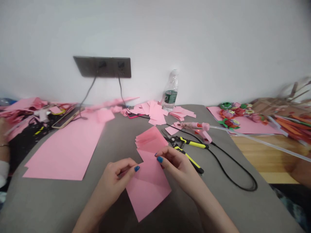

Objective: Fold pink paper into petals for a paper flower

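Observation:
A creased pink paper sheet [148, 191] hangs between my hands above the front of the grey table. My left hand [116, 178] pinches its left edge, thumb on top. At the upper right edge my right hand [178, 163] has thumb and forefinger pressed together on the same sheet. Just beyond lies a stack of folded pink paper pieces [153, 139], partly behind the sheet. Pliers with yellow-and-black handles [191, 144] rest beside my right hand. Behind them lies a pink glue gun [195, 126] with a long clear glue stick in its back.
Large pink sheets [65, 152] cover the left, near a phone [66, 119]. A water bottle [170, 94] stands by the wall among cut pink slips [155, 111]. Paper flowers [233, 113] lie at right. A black cord [233, 176] loops across the table. Other people's arms show at both sides.

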A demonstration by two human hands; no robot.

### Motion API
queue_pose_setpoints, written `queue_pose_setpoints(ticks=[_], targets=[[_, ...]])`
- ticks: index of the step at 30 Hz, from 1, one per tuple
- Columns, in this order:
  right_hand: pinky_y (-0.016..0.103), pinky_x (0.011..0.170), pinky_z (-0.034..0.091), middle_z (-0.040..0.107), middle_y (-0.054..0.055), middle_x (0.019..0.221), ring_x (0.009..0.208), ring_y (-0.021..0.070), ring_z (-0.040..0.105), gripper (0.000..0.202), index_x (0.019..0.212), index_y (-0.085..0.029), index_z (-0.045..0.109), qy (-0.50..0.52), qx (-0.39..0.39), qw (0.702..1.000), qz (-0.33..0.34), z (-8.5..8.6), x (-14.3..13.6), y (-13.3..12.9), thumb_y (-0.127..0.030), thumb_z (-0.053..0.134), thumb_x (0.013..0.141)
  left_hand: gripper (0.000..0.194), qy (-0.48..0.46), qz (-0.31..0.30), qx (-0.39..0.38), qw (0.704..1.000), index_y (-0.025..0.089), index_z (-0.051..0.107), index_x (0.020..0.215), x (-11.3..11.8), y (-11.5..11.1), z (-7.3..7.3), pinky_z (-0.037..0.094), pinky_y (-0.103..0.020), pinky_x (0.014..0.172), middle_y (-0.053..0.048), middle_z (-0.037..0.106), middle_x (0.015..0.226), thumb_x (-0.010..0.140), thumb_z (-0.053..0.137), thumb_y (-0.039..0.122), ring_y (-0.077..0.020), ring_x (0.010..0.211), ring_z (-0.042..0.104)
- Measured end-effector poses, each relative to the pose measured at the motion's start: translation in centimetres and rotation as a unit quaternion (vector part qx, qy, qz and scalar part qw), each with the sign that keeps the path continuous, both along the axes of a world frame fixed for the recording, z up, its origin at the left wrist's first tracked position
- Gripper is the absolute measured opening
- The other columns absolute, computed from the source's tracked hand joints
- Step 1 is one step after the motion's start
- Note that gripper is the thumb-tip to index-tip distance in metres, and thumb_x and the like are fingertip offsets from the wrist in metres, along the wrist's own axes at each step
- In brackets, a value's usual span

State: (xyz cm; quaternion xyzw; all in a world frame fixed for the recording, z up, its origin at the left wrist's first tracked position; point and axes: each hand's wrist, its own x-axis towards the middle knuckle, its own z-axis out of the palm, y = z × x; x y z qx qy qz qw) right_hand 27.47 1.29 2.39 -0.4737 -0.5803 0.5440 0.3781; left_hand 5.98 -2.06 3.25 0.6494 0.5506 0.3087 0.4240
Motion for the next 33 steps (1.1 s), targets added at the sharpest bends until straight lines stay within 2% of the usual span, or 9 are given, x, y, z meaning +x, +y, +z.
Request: queue_pose_setpoints(ticks=[5, 9, 14, 16, 18, 20, 22, 28, 33], targets=[[0.030, 0.064, 0.042, 0.062, 0.003, 0.075, 0.070, 0.0182, 0.056, 0.021, 0.081, -0.020, 0.064, -0.030, 0.025, 0.999, -0.003, 0.6, -0.3, -0.3, -0.040, 0.059, 0.086, 0.033, -0.008, -0.009, -0.007, 1.000, 0.019, 0.068, 0.074, 0.0, 0.0, 0.0, 0.036, -0.022, 0.053, 0.001, 0.063, 0.065, 0.096, 0.053, 0.039, -0.0139, 0.060, 0.052], [0.030, 0.068, 0.041, 0.065, 0.001, 0.074, 0.071, 0.0178, 0.057, 0.007, 0.074, -0.021, 0.062, -0.072, 0.055, 0.995, 0.035, 1.0, -0.5, -0.4, -0.025, 0.059, 0.079, 0.029, -0.013, -0.034, -0.013, 0.999, 0.021, 0.071, 0.078, -0.1, 0.0, 0.1, 0.040, -0.022, 0.058, 0.001, 0.069, 0.071, 0.095, 0.054, 0.035, -0.0152, 0.065, 0.059], [0.029, 0.066, 0.041, 0.063, 0.000, 0.070, 0.070, 0.0173, 0.058, 0.009, 0.070, -0.021, 0.058, -0.090, 0.052, 0.993, 0.055, 0.5, -1.1, -0.6, -0.019, 0.054, 0.078, 0.016, 0.043, -0.102, -0.048, 0.993, 0.024, 0.069, 0.090, 0.0, -0.2, 0.5, 0.042, -0.023, 0.069, 0.002, 0.074, 0.089, 0.092, 0.053, 0.023, -0.0175, 0.080, 0.065], [0.029, 0.066, 0.042, 0.063, 0.000, 0.070, 0.070, 0.0172, 0.058, 0.009, 0.070, -0.021, 0.058, -0.083, 0.046, 0.993, 0.065, 0.2, -1.4, -0.8, -0.018, 0.054, 0.077, 0.010, 0.102, -0.123, -0.040, 0.986, 0.024, 0.065, 0.085, 0.2, -0.2, 0.5, 0.038, -0.024, 0.065, 0.003, 0.070, 0.082, 0.090, 0.056, 0.023, -0.0167, 0.074, 0.061], [0.028, 0.066, 0.044, 0.064, 0.000, 0.071, 0.070, 0.0169, 0.059, 0.010, 0.070, -0.021, 0.059, -0.074, 0.039, 0.994, 0.075, 0.1, -1.7, -1.0, -0.016, 0.055, 0.078, 0.017, 0.138, -0.132, -0.035, 0.981, 0.022, 0.056, 0.074, 0.5, -0.1, 0.4, 0.030, -0.025, 0.058, 0.005, 0.058, 0.067, 0.091, 0.053, 0.025, -0.0142, 0.062, 0.051], [0.027, 0.068, 0.045, 0.066, 0.000, 0.073, 0.072, 0.0168, 0.060, 0.012, 0.072, -0.021, 0.062, -0.069, 0.032, 0.994, 0.083, 0.1, -1.8, -1.2, -0.014, 0.055, 0.079, 0.026, 0.137, -0.138, -0.032, 0.980, 0.021, 0.046, 0.068, 0.7, 0.1, 0.2, 0.025, -0.026, 0.055, 0.006, 0.047, 0.060, 0.093, 0.046, 0.025, -0.0126, 0.055, 0.043], [0.027, 0.069, 0.046, 0.067, 0.001, 0.075, 0.073, 0.0167, 0.061, 0.014, 0.074, -0.020, 0.064, -0.074, 0.029, 0.993, 0.091, 0.2, -1.8, -1.3, -0.012, 0.055, 0.080, 0.028, 0.131, -0.144, -0.025, 0.981, 0.021, 0.040, 0.066, 0.9, 0.2, 0.1, 0.023, -0.027, 0.054, 0.006, 0.041, 0.058, 0.094, 0.043, 0.024, -0.0121, 0.054, 0.039], [0.025, 0.067, 0.045, 0.065, -0.001, 0.072, 0.071, 0.0156, 0.060, 0.017, 0.071, -0.020, 0.061, -0.121, 0.034, 0.987, 0.098, 0.6, -1.8, -1.7, -0.005, 0.054, 0.072, 0.024, 0.152, -0.158, -0.016, 0.976, 0.021, 0.040, 0.066, 0.9, 0.2, -0.2, 0.022, -0.028, 0.057, 0.006, 0.039, 0.059, 0.089, 0.045, 0.020, -0.0123, 0.055, 0.035], [0.025, 0.066, 0.043, 0.064, -0.002, 0.069, 0.070, 0.0156, 0.060, 0.016, 0.069, -0.020, 0.060, -0.152, 0.032, 0.984, 0.093, 0.1, -1.4, -1.4, -0.005, 0.055, 0.066, 0.023, 0.151, -0.168, -0.028, 0.974, 0.021, 0.041, 0.066, 0.6, -0.1, 0.1, 0.023, -0.027, 0.057, 0.006, 0.038, 0.059, 0.088, 0.046, 0.018, -0.0119, 0.056, 0.034]])
